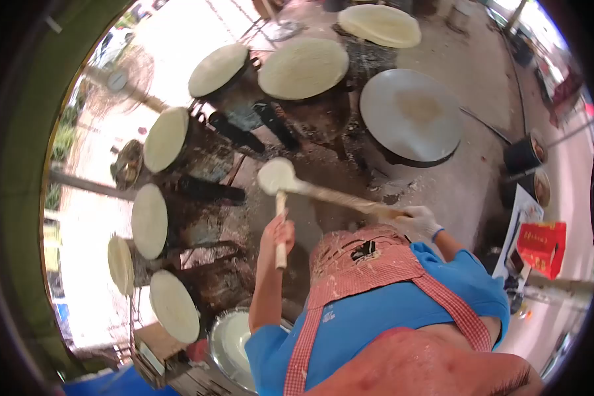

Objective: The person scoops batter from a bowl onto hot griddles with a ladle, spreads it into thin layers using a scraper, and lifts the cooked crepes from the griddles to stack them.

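Observation:
My left hand point(279, 232) is closed around a short wooden stick point(281, 256), held upright. The top of the stick meets the ladle's bowl, so I cannot make out what is at that end. In a white glove, my right hand point(421, 222) grips the far end of a ladle's long wooden handle point(343, 198). The ladle's round bowl point(276, 176) is covered in pale batter and hangs over the floor between the stoves. Nearest beyond the ladle is a grey round griddle point(409, 115) with a brownish patch and no batter sheet on it.
Several round griddles with pale sheets, such as one griddle point(303, 68) ahead and another point(150, 222) at left, curve around me on sooty stoves. A metal basin point(219, 346) of batter stands at lower left. A red bag point(541, 247) and dark buckets point(525, 155) are at right.

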Demonstrator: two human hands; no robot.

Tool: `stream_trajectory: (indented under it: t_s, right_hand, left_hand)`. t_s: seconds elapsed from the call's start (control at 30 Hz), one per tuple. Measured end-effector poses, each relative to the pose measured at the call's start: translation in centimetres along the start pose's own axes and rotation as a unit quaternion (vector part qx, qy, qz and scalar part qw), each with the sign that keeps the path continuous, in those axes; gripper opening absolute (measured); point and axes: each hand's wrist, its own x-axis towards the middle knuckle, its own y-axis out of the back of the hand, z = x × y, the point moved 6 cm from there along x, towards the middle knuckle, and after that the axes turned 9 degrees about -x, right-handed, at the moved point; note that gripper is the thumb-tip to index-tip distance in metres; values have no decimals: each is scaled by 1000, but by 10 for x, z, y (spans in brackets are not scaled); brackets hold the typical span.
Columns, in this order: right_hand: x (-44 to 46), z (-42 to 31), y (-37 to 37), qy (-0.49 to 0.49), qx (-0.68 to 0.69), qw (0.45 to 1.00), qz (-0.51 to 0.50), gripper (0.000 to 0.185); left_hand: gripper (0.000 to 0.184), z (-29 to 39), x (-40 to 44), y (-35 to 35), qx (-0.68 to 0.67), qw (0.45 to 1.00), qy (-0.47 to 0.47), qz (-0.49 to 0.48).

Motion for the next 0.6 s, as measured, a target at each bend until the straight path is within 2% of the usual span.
stream_trajectory:
  t_s: [0.07, 0.13, 0.17, 0.23, 0.27, 0.3, 0.37, 0.4, 0.43, 0.47, 0.5, 0.53, 0.57, 0.6]
  right_hand:
    - [-25, 40, 49, -64, -144, 982, 102, 34]
    - [-58, 67, 85, -179, -283, 926, 173, 32]
    - [-68, 64, 91, -196, -280, 922, 184, 32]
    - [-101, 62, 111, -298, -154, 881, 335, 38]
    - [-105, 56, 115, -325, -140, 870, 344, 35]
    - [-100, 49, 115, -335, -134, 859, 363, 35]
    - [-87, 12, 114, -119, -38, 828, 547, 33]
    - [-73, 2, 110, -100, -81, 835, 535, 33]
    - [-57, -6, 111, -80, -126, 840, 522, 34]
    - [-36, 1, 107, -171, -187, 841, 479, 34]
    - [-17, 15, 102, -260, -244, 832, 426, 33]
    - [-5, 25, 103, -273, -244, 823, 434, 33]
    - [8, 35, 98, -310, -255, 820, 407, 31]
    - [15, 46, 97, -344, -268, 817, 378, 29]
  left_hand:
    - [19, -9, 62, -38, 119, 993, 8, 7]
    - [16, -34, 123, -83, 99, 985, 141, -29]
    - [14, -44, 151, -104, 169, 968, 176, -50]
    - [21, -69, 197, -149, 337, 927, 145, -82]
    - [23, -80, 220, -169, 416, 894, 126, -105]
    - [26, -87, 255, -178, 487, 853, 122, -141]
    - [33, -113, 297, -197, 553, 817, 107, -125]
    - [33, -128, 315, -196, 566, 805, 123, -130]
    - [42, -140, 335, -195, 605, 777, 90, -149]
    - [51, -151, 357, -195, 637, 749, 56, -171]
    - [51, -159, 395, -180, 641, 742, 71, -183]
    - [57, -155, 443, -159, 653, 735, 39, -179]
    - [63, -156, 439, -164, 664, 728, 5, -171]
    - [67, -149, 439, -175, 791, 593, -74, -129]
